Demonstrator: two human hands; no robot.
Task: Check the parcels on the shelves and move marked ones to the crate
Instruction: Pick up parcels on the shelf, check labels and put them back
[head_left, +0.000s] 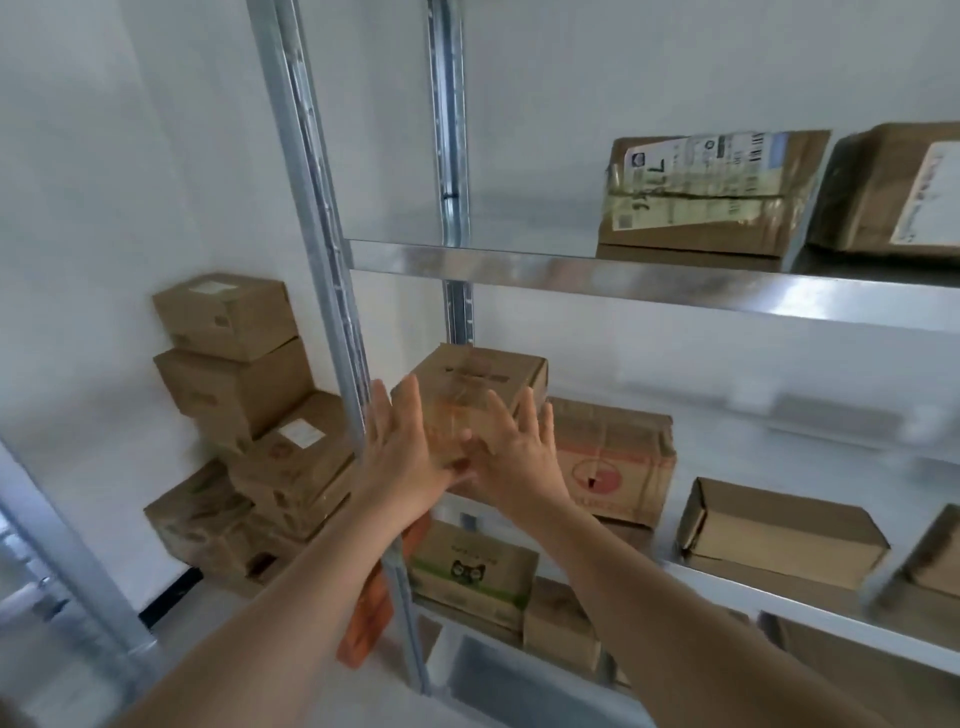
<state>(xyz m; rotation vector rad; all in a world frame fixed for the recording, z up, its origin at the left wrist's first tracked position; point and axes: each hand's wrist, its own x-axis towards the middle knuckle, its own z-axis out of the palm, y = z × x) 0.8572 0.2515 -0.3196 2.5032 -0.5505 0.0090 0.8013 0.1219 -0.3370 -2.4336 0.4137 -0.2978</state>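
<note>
A stack of cardboard boxes (239, 405) stands on the floor against the wall, left of the metal shelf post (332, 291). Just right of the post, the left hand (400, 452) and right hand (519, 457) lie flat, fingers straight and spread, on a small brown box (483, 374) at the left end of the middle shelf (727, 452). They seem to be pressing it, though blur leaves that unsure. A red-printed box (618, 457) sits just beside it.

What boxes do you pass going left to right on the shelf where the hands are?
Small box → red-circle box → flat box → cut-off box at the picture's edge.
</note>
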